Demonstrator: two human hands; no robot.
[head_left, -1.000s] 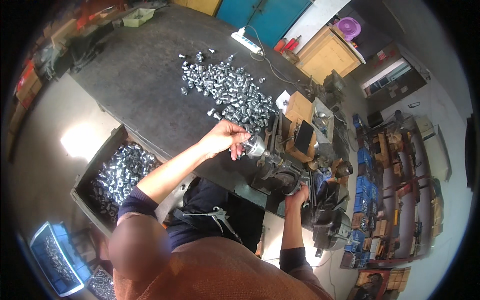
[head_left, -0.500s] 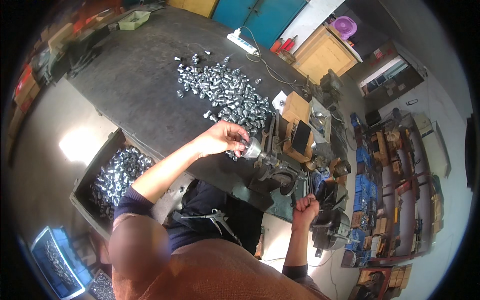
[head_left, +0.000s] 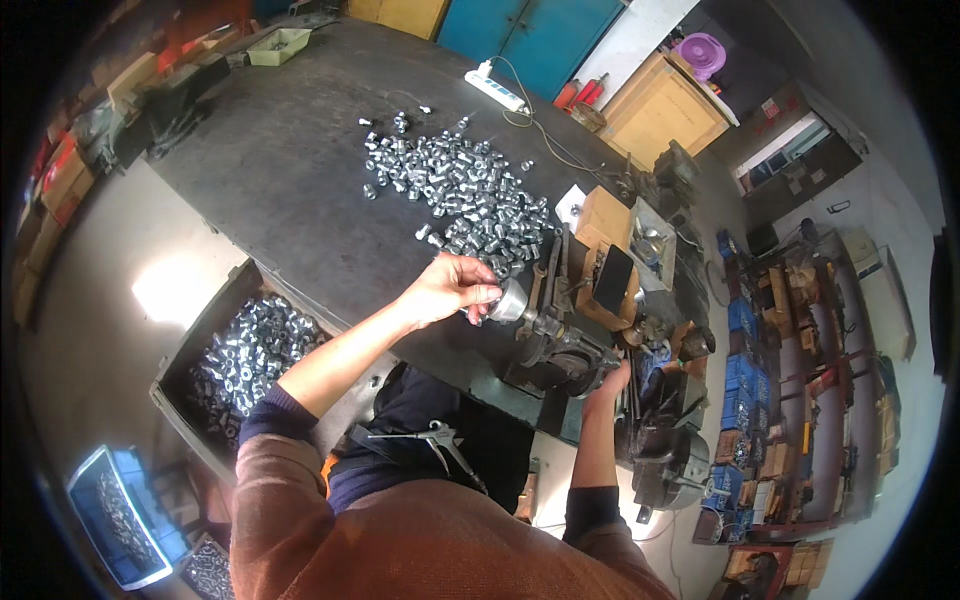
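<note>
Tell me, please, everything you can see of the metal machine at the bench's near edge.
The metal machine sits at the near edge of the bench, slanting down rightward in view. A silvery, tapered head forms its left end; the rest looks dark and worn, with rounded parts. The left grip is at the head, the right grip at the opposite end, exact contact partly hidden.

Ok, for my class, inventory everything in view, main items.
Table: one, dark grey, centre
Crate: one, dark, lower left
Metal fittings: many, silver, table and crate
Fixture: one, dark, table's near edge
Cone: one, silver, fixture's left end
Power strip: one, white, far tabletop
Tray: one, pale green, upper left
Cabinet: one, teal, top
Air gun: one, silver, lower centre
Bins: several, blue, right
Left grip: one, bare, at cone
Right grip: one, bare, fixture's right end
</note>
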